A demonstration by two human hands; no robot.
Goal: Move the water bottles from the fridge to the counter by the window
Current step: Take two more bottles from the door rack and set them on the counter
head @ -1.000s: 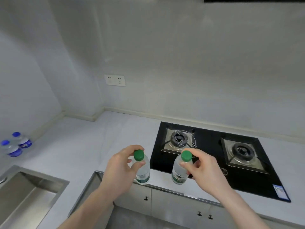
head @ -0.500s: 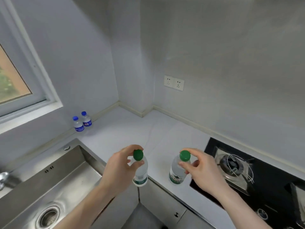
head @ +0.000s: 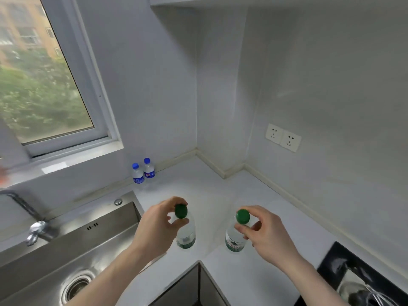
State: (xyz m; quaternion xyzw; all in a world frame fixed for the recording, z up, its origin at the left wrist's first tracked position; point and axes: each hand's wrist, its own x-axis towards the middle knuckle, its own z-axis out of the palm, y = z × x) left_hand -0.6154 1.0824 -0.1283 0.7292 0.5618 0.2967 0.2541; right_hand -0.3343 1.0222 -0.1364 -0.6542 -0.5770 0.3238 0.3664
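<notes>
Left hand [head: 157, 228] and right hand [head: 268, 236], each grip pinching the neck of a green-capped bottle [head: 185, 230] [head: 235, 238] above the worktop [head: 220, 195] near its front inner corner; two blue-capped bottles [head: 143, 171] at the back edge beneath the window [head: 72, 85]; sink [head: 66, 250] left; hob [head: 331, 263] right.

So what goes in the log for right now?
left hand: grips green-capped bottle | right hand: grips second green-capped bottle | blue-capped bottles: by window
</notes>
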